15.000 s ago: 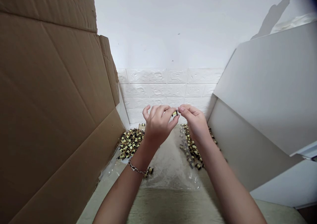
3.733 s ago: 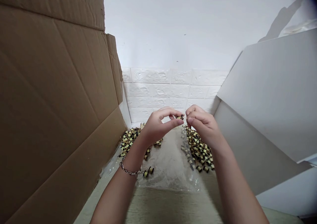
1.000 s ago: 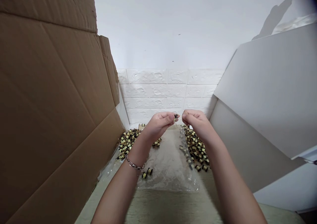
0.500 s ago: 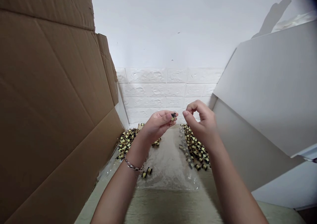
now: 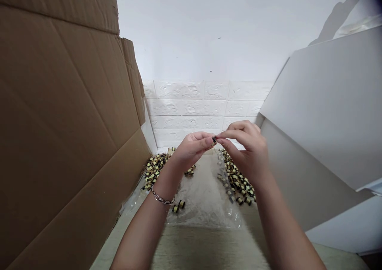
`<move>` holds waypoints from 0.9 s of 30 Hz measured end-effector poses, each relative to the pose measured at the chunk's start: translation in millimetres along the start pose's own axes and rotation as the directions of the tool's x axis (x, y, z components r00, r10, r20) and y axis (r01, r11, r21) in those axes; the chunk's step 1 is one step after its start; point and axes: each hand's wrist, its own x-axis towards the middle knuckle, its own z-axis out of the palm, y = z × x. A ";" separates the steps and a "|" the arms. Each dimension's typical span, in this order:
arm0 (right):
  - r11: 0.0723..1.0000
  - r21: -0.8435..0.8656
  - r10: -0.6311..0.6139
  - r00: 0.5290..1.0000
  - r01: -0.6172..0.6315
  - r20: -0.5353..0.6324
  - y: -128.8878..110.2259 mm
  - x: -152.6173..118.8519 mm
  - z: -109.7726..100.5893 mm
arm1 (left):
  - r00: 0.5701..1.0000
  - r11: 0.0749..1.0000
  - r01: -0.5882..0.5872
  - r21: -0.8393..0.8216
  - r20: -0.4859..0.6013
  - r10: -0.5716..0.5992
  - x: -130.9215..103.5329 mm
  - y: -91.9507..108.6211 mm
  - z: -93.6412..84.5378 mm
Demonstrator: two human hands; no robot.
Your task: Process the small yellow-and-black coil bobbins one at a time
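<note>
A small wire-wound coil [image 5: 214, 139], black at the end with thin copper-coloured leads hanging below it, is pinched between the thumb and fingers of my left hand [image 5: 195, 146]. My right hand [image 5: 246, 142] meets it from the right, its thumb and index fingertip closed at the coil's near end. The fingertips hide most of the coil, so which part my right hand grips is unclear. Under both hands lies a clear plastic bag [image 5: 203, 206]. Two loose coils [image 5: 179, 206] with yellow wrapping rest on the bag by my left wrist.
A heap of similar coils [image 5: 156, 166] lies on the left, and another heap [image 5: 238, 176] on the right, partly beside the bag. Tall cardboard [image 5: 65, 103] walls off the left side. A grey-white panel [image 5: 325, 115] stands on the right, and a white brick-patterned wall [image 5: 179, 107] behind.
My right hand has moved left and closed its thumb and index finger on the coil in my left hand; before, the two hands were apart. The view has shifted slightly.
</note>
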 end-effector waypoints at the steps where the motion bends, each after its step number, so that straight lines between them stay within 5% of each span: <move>1: 1.000 -0.003 -0.009 1.000 0.009 0.001 0.1 0.2 -0.3 | 1.000 1.000 -0.008 0.015 -0.005 0.008 -0.1 0.2 0.1; 27: 0.998 0.045 -0.049 0.999 0.049 0.003 5.3 0.1 2.4 | 0.997 0.993 -0.077 0.087 -0.016 0.078 -0.9 2.1 0.8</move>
